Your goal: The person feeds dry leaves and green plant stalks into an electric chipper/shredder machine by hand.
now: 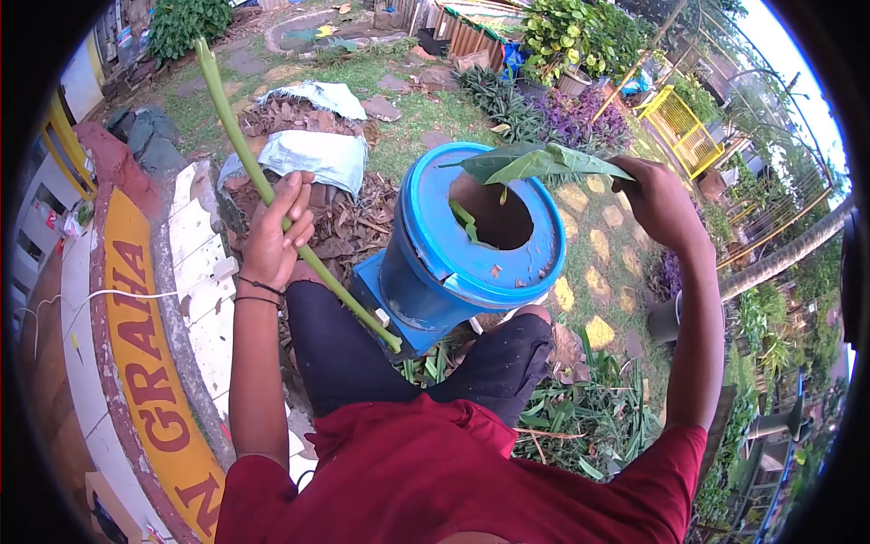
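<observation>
My left hand (283,227) is wrapped round a long green plant stalk (234,136), which slants from the upper left down to my knee. In my right hand (654,198) is the edge of a large green leaf (535,165), pinched between thumb and fingers. The leaf stretches out over a blue bucket (424,272) that stands between my knees. A wide round hole (507,218) is cut in the bucket's lid, and a piece of green leaf (464,220) shows at its left rim. The inside of the bucket is dark.
White sacks (313,161) with dry leaves lie beyond my left hand. Cut green leaves (580,417) cover the ground by my right knee. To the left runs a painted orange wall (149,363) with lettering. A yellow metal rack (681,131) stands far right.
</observation>
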`<state>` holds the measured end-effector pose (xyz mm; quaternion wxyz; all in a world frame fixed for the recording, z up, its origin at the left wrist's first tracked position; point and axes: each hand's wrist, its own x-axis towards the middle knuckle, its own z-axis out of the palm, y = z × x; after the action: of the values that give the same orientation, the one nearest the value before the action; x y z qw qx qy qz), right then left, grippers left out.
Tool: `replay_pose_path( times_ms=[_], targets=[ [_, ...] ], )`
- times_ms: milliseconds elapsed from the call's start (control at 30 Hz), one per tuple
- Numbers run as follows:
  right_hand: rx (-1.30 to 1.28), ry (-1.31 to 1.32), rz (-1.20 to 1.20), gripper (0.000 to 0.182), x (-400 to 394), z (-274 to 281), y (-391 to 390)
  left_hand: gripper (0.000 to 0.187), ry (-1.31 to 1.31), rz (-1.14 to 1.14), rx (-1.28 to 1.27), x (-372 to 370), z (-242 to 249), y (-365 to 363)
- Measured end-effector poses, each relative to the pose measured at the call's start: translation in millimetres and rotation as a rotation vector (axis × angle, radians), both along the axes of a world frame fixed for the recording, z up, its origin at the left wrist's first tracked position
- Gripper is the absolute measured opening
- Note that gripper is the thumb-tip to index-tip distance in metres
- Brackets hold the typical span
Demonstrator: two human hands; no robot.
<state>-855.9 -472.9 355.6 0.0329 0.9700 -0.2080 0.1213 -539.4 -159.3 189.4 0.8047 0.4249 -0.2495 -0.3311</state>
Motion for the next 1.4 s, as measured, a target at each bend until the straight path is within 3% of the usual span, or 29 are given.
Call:
replay_pose_path(
  times_ms=[133,333,433,500,600,733,867,1000,1267,1300,1400],
  targets=[
    [-0.065,0.177,-0.065,0.025,7,10,9,0.033,0.11,0.081,0.079,-17,-57,10],
    [-0.225,0.446,0.014,0.023,37,-39,3,0.033,0.202,0.105,0.139,-32,-118,21],
    [-0.186,0.551,-0.021,0.022,30,-35,6,0.032,0.239,0.133,0.211,-38,-130,38],
    [-0.127,0.647,-0.164,0.02,19,-21,4,0.03,0.277,0.14,0.239,-35,-153,52],
    [-0.147,0.628,-0.264,0.01,-7,-2,-13,0.028,0.363,0.143,0.251,-34,-185,63],
    [-0.174,0.565,-0.272,0.01,-16,14,-16,0.026,0.436,0.139,0.219,-35,-202,61],
    [-0.068,0.542,-0.118,0.01,23,0,11,0.025,0.382,0.067,0.237,-35,-207,52],
    [-0.016,0.53,-0.035,0.017,75,-31,20,0.024,0.38,0.016,0.223,-34,-212,48],
    [-0.17,0.463,0.058,0.033,128,-87,8,0.025,0.341,0.027,0.215,-34,-218,58],
    [-0.022,0.552,0.05,0.06,132,-85,9,0.025,0.339,0.031,0.218,-34,-218,58],
    [0.126,0.42,0.228,0.066,129,-81,19,0.025,0.358,0.027,0.214,-31,-219,58]
  ],
)
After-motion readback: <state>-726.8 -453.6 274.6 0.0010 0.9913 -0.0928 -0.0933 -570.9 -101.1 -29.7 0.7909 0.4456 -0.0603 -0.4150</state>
